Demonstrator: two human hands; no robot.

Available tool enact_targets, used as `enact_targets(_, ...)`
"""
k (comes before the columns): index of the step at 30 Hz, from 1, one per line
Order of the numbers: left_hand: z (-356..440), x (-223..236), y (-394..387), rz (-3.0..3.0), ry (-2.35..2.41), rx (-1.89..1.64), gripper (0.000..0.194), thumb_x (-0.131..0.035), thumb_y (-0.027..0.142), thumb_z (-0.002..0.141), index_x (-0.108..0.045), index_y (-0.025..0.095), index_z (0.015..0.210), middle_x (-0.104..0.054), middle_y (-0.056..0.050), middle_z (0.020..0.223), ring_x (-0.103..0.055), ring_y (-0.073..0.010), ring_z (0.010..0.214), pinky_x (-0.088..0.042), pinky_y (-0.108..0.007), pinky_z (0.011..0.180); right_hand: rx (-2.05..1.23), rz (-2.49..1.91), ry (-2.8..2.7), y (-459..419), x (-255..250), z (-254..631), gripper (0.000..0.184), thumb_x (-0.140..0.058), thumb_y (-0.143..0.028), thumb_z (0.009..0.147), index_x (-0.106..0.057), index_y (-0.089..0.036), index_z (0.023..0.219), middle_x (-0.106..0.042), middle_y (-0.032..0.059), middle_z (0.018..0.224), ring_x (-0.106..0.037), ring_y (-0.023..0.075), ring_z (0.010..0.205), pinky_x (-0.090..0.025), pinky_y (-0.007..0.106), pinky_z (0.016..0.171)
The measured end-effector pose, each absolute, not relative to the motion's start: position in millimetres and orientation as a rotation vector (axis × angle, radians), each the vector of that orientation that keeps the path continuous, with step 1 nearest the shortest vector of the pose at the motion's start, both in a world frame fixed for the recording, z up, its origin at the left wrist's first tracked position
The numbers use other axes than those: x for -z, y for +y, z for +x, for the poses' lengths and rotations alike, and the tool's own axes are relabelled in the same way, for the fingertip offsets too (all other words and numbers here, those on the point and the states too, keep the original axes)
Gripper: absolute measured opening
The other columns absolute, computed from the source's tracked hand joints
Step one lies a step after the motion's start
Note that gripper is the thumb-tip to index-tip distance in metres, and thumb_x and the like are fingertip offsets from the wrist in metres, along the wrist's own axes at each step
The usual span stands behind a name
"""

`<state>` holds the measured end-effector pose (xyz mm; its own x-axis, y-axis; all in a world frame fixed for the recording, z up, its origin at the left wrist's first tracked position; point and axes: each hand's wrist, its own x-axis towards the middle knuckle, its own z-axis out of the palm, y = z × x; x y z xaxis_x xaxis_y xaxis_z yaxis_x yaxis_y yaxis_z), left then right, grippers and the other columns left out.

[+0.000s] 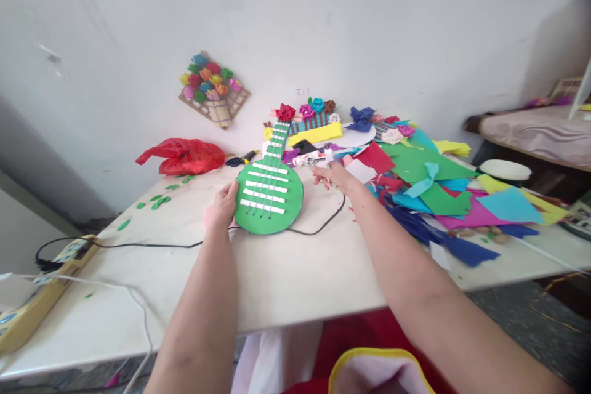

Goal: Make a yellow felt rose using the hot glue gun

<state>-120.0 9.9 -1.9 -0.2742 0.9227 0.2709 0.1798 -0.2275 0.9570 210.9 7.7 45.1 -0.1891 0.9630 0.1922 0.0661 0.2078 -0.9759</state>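
Observation:
A green toy guitar (244, 197), seemingly of paper or card, stands tilted up on the table, with white strips across body and neck, thin strings and a red flower at the top. My left hand (226, 202) grips the left edge of its round body. To the right of the guitar, my right hand (335, 177) hovers with fingers stretched and apart. Just beyond its fingers lie a patterned white item (307, 159) and a small white object (329, 154), too unclear to name. A black cord (318, 231) runs behind the guitar towards my right wrist.
Coloured paper pieces (415, 163) pile up on the right. A red plastic bag (191, 157), scissors (241, 159) and green scraps (159, 202) lie left. A power strip (50, 286) with cables sits at the left edge. Paper flowers (317, 104) stand against the wall.

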Motion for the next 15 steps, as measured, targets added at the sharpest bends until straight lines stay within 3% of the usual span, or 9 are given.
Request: enact_targets(15, -117.6, -2.1, 7.2, 1.313, 1.389, -1.573, 0.053, -0.065, 0.064, 0.071, -0.073, 0.018, 0.095, -0.075, -0.007, 0.087, -0.069, -0.0258, 0.086, -0.053, -0.034, 0.075, -1.098, -1.057, -1.502, 7.6, -43.9, 211.2, 0.038, -0.08, -0.041, 0.075, -0.055, -0.015, 0.061, -0.058, -0.0009, 0.048, -0.037, 0.0027, 0.033, -0.032, 0.018, 0.033)
